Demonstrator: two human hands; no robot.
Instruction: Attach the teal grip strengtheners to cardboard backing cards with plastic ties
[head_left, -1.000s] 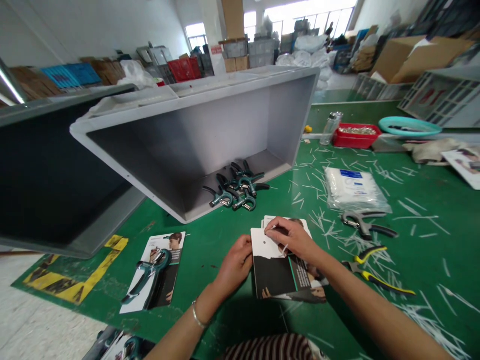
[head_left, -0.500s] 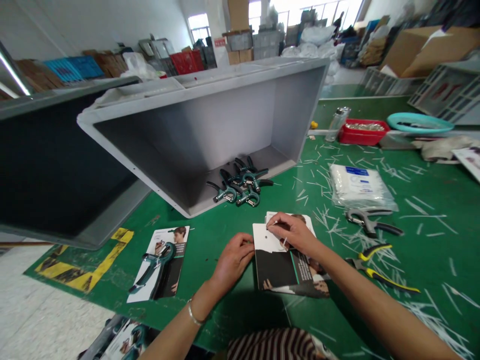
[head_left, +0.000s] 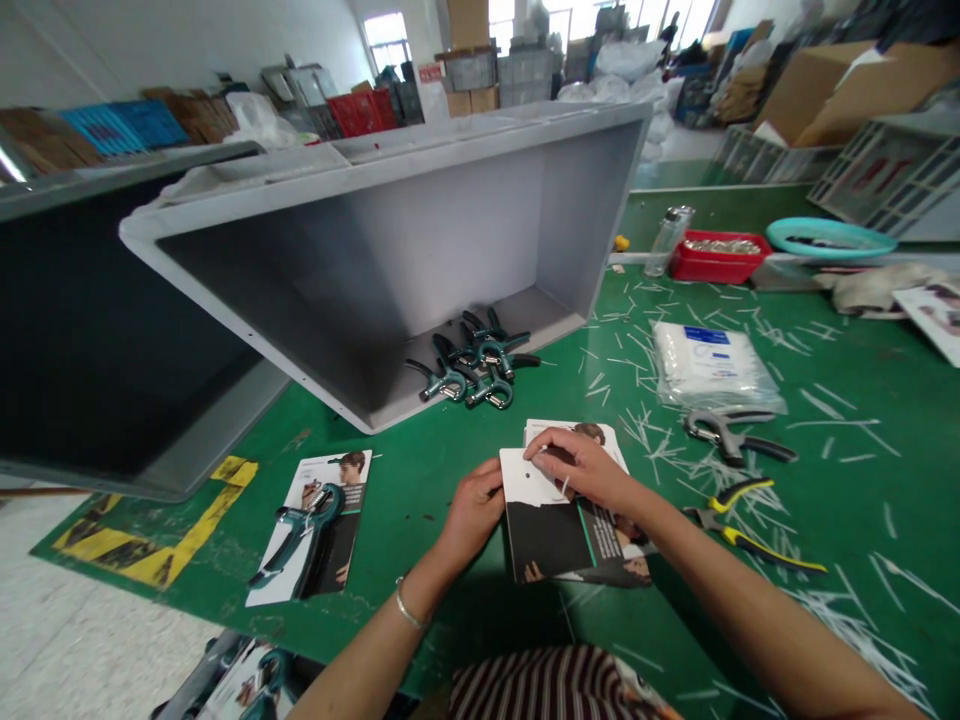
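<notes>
**Printed card stack point(head_left: 544, 538) on table point(head_left: 397, 485)**

Long axis runs fore-aft, white end toward grey bin point(head_left: 465, 235) containing hand grippers point(head_left: 489, 362). Red tray point(head_left: 712, 269) holds metal parts point(head_left: 724, 246). Left hand point(head_left: 472, 512) curls at card edge, right hand point(head_left: 583, 470) bends over cards; I cannot tell their grasp.

Daylight glares white through windows point(head_left: 388, 30) far beyond the fingers point(head_left: 553, 438); the desk point(head_left: 420, 475) around them is moderately lit, with a soft shadow on their near side. Well left of them, a bin point(head_left: 90, 330) is nearly black inside. The background is soft; a crate point(head_left: 892, 185) far right looks stretched.
</notes>
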